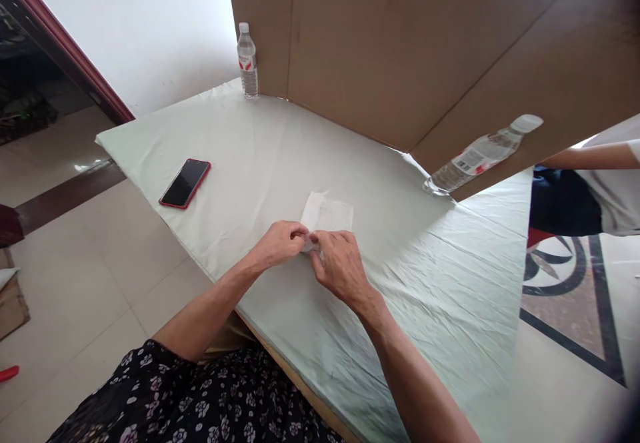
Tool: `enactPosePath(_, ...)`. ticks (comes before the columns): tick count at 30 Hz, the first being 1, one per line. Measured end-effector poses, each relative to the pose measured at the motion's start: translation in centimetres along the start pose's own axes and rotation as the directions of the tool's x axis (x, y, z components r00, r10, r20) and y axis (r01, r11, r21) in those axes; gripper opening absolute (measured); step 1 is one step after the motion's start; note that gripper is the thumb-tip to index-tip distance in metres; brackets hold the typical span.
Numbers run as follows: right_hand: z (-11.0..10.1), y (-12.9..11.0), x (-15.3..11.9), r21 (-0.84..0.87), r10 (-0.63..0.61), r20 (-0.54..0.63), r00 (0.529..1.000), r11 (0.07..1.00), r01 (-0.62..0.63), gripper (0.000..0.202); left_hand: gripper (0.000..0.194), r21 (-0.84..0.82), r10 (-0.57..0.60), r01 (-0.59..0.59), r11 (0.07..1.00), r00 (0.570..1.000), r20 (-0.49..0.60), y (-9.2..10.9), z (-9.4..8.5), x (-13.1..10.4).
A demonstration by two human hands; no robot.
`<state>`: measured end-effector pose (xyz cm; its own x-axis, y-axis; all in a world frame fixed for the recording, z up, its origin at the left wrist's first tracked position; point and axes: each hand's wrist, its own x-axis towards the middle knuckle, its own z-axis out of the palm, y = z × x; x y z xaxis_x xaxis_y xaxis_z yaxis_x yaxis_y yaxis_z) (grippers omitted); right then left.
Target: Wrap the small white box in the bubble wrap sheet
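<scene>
A thin white tissue (333,215) lies on the pale green tablecloth (260,163), its far part spread flat and its near edge raised and crumpled. My left hand (280,243) pinches that near edge between thumb and curled fingers. Right beside it, my right hand (343,264) grips the same edge, thumb underneath and fingers bent over the top. The fingertips of both hands almost meet, and they partly hide the gathered bit of tissue.
A phone in a red case (185,183) lies to the left. A tall brown cardboard panel (360,49) stands behind, with one water bottle (247,63) at its left end and another water bottle (480,156) at its right. Beyond the table's right side, a person's arm (595,157) shows.
</scene>
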<state>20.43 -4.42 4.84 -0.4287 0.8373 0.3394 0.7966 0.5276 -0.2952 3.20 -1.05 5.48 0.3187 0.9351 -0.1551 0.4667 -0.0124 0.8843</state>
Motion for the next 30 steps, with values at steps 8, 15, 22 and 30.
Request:
enactPosePath(8,-1.7,3.2,-5.4,0.149,0.574,-0.062,0.817,0.814,-0.561,0.044,0.013,0.575,0.301,-0.206,0.792,0.951,-0.074,-0.3,1.8,0.1)
enactPosePath(15,-0.2,3.6,-3.3,0.210,0.724,0.201,0.660,0.626,-0.751,0.082,0.015,0.632,0.320,-0.243,0.736,0.947,-0.008,-0.1,2.3,-0.2)
enactPosePath(22,1.9,3.2,-1.4,0.519,0.742,0.031,0.670,0.560,-0.645,0.078,0.017,0.687,0.216,-0.186,0.702,0.975,0.044,1.0,2.3,-0.3)
enactPosePath(30,1.7,1.4,-0.1,0.724,0.754,0.092,0.651,0.398,-0.563,0.077,0.025,0.702,0.153,-0.185,0.688,0.982,0.109,1.4,1.5,0.2)
